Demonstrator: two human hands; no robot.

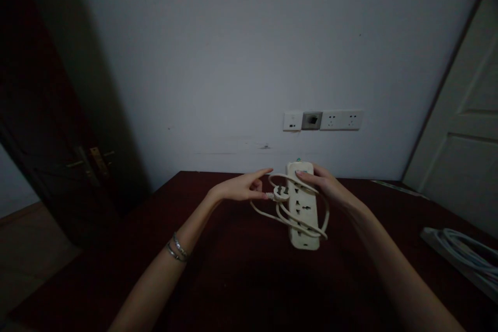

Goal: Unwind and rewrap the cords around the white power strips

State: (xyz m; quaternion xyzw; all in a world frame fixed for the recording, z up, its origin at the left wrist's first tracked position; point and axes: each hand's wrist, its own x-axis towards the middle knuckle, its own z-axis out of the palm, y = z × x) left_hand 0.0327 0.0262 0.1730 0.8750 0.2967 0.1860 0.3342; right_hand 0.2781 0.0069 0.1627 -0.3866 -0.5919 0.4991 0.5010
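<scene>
A white power strip (306,212) is held up over the dark table, its sockets facing me and its long side nearly upright. My right hand (322,181) grips its upper right edge, thumb on the front and fingers behind. The strip's white cord (268,215) loops loosely across its face. Left of the strip's middle is the plug (280,193), prongs towards me. My left hand (245,185) has its thumb over the cord just behind the plug; the index finger points out straight and the other fingers curl. A silver bracelet circles the left wrist.
The dark red table (233,280) meets a pale wall (218,62). Wall sockets (341,120) and a grey wall plate (312,120) sit above its back edge. A coiled cable (467,251) lies at the right. Doors stand at left (50,129) and right (462,114).
</scene>
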